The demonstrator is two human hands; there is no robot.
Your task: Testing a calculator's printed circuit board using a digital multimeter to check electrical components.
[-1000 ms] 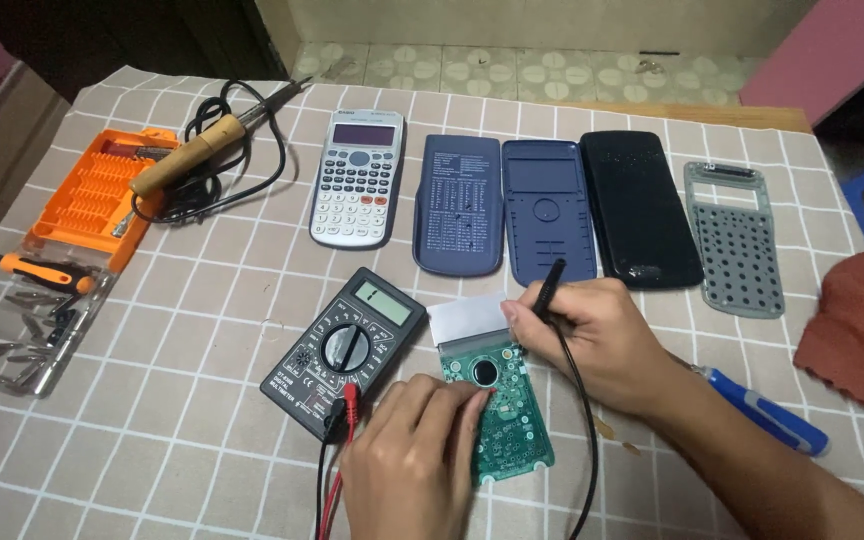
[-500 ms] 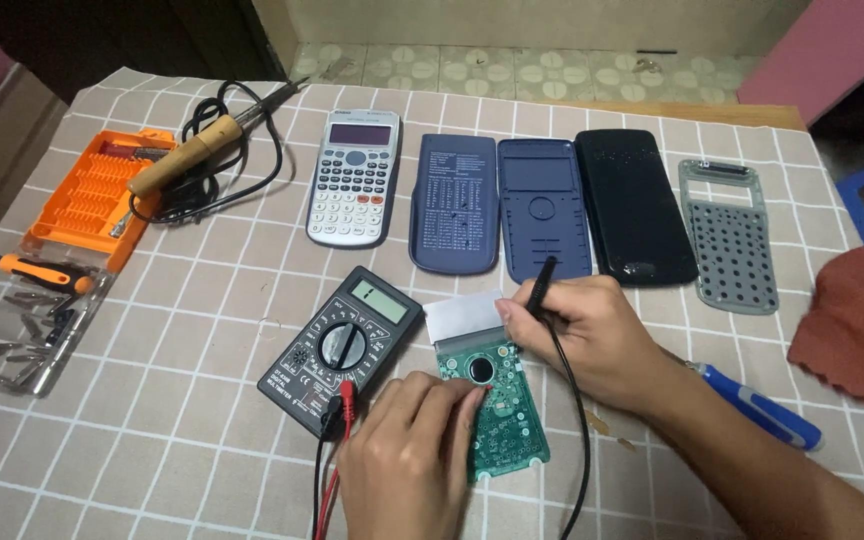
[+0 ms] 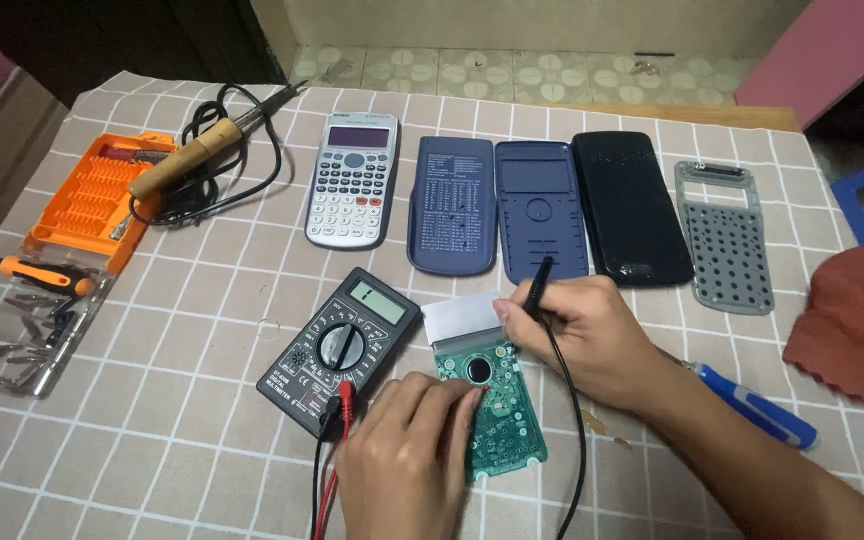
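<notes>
My hands have barely moved in the last second: my right hand (image 3: 577,335) still pinches the black probe (image 3: 539,285) at the circuit board's (image 3: 492,410) twelve o'clock edge, my left hand (image 3: 407,455) pressing its nine o'clock side (meter (image 3: 340,348) adjacent).

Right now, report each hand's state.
Left hand: fingertips pressed on the green circuit board.
Right hand: closed, holding a black probe.

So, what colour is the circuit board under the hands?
Green circuit board, clearest in the head view.
</notes>
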